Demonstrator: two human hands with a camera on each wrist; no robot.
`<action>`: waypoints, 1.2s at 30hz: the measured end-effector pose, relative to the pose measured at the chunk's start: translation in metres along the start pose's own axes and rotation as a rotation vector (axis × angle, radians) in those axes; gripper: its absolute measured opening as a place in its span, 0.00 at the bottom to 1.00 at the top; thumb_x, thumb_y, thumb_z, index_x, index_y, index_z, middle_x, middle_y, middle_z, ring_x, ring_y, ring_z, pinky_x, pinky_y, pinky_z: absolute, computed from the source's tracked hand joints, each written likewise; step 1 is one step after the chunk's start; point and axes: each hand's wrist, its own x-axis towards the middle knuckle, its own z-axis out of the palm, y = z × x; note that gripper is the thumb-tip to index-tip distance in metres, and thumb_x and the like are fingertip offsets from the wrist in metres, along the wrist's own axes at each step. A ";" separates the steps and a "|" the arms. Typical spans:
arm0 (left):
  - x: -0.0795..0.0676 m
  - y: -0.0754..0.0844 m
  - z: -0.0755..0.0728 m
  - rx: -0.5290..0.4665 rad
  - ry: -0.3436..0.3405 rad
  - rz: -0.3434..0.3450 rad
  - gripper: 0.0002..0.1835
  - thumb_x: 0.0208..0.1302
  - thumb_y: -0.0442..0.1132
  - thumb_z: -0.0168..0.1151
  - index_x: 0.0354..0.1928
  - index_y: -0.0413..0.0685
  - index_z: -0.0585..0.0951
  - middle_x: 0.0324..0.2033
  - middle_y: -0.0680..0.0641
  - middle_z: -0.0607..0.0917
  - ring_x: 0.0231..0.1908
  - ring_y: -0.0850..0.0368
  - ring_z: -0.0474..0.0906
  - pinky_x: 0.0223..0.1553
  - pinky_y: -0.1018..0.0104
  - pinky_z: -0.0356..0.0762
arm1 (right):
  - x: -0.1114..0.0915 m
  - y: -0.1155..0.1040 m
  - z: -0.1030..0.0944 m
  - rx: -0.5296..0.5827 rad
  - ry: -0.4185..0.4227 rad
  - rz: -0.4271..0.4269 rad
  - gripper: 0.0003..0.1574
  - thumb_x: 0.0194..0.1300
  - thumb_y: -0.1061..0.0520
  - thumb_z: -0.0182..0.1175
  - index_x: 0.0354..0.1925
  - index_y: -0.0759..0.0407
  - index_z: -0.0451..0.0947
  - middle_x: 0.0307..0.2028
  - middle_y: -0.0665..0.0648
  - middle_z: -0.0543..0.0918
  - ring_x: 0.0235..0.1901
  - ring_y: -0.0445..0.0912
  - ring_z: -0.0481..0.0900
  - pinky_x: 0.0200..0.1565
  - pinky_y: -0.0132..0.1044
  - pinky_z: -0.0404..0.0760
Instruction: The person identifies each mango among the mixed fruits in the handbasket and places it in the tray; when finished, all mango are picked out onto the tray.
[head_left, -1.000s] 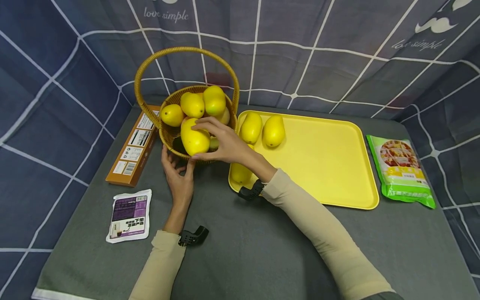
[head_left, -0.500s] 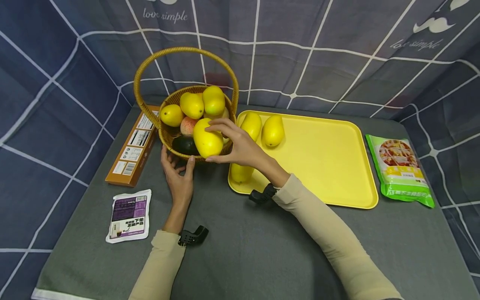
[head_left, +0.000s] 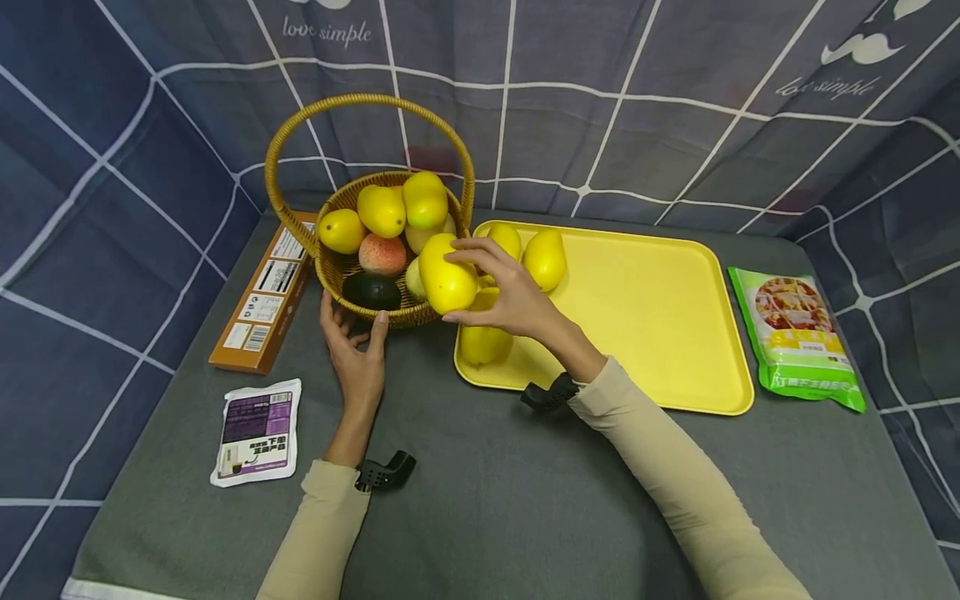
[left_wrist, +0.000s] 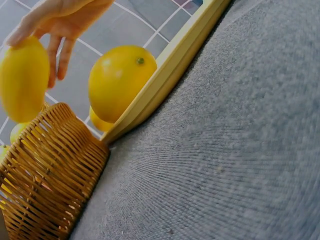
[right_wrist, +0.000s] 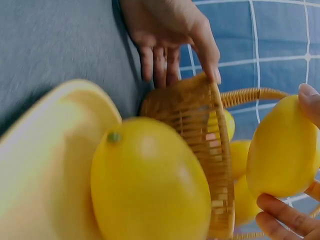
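My right hand (head_left: pixel 517 292) pinches a yellow mango (head_left: pixel 447 279) between thumb and fingers, above the right rim of the wicker basket (head_left: pixel 412 317). At the basket's near side, my left hand (head_left: pixel 354 354) touches it, thumb at the rim and fingers low along the outer wall. Inside the basket are several yellow mangoes (head_left: pixel 382 212), a peach (head_left: pixel 382 254) and a dark green avocado-like fruit (head_left: pixel 371 291). A yellow tray (head_left: pixel 637 325) bears more mangoes at its left end, among them one mango (head_left: pixel 545 260) at the back and another (head_left: pixel 483 340) near the front corner.
Left of the basket lies an orange-brown box (head_left: pixel 266 304), with a white and purple pouch (head_left: pixel 257 433) in front of it. A green food packet (head_left: pixel 798 333) lies right of the tray. A checked curtain (head_left: pixel 600 108) hangs behind the grey table (head_left: pixel 480 492).
My right hand has carried the mango rightward, from over the basket's middle to its right rim. The peach and the dark green fruit have come into view. My left hand stays at the basket.
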 end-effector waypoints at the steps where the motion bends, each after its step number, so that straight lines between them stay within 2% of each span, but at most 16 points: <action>1: 0.000 0.000 0.000 -0.004 0.000 0.001 0.42 0.68 0.35 0.60 0.76 0.38 0.47 0.69 0.30 0.60 0.64 0.38 0.64 0.52 0.42 0.64 | -0.002 0.002 -0.003 0.000 0.007 0.011 0.45 0.47 0.47 0.79 0.61 0.56 0.75 0.63 0.56 0.71 0.61 0.46 0.71 0.56 0.39 0.76; 11: -0.001 -0.001 -0.001 -0.023 0.000 -0.003 0.42 0.68 0.35 0.60 0.76 0.38 0.48 0.69 0.29 0.60 0.64 0.38 0.64 0.52 0.42 0.64 | -0.023 0.031 -0.032 -0.031 0.075 0.131 0.43 0.47 0.51 0.79 0.61 0.55 0.75 0.65 0.54 0.70 0.58 0.48 0.73 0.52 0.42 0.79; 21: -0.001 -0.001 -0.002 -0.031 -0.011 -0.011 0.42 0.69 0.36 0.60 0.76 0.40 0.47 0.68 0.29 0.60 0.64 0.39 0.64 0.52 0.45 0.63 | -0.051 0.056 -0.068 -0.080 0.126 0.273 0.45 0.47 0.54 0.79 0.62 0.54 0.73 0.67 0.55 0.67 0.61 0.53 0.72 0.53 0.51 0.79; 29: 0.000 -0.001 -0.002 -0.031 -0.009 -0.007 0.42 0.69 0.36 0.60 0.76 0.40 0.47 0.68 0.29 0.60 0.63 0.39 0.63 0.52 0.43 0.63 | -0.070 0.071 -0.092 -0.112 0.182 0.338 0.46 0.46 0.58 0.79 0.63 0.55 0.73 0.66 0.56 0.68 0.61 0.55 0.72 0.53 0.55 0.78; 36: 0.000 -0.001 -0.002 -0.042 -0.013 -0.014 0.42 0.68 0.36 0.60 0.76 0.40 0.47 0.68 0.29 0.60 0.63 0.39 0.64 0.52 0.44 0.63 | -0.086 0.082 -0.102 -0.145 0.188 0.384 0.46 0.45 0.59 0.79 0.62 0.57 0.72 0.66 0.58 0.68 0.60 0.55 0.73 0.53 0.53 0.79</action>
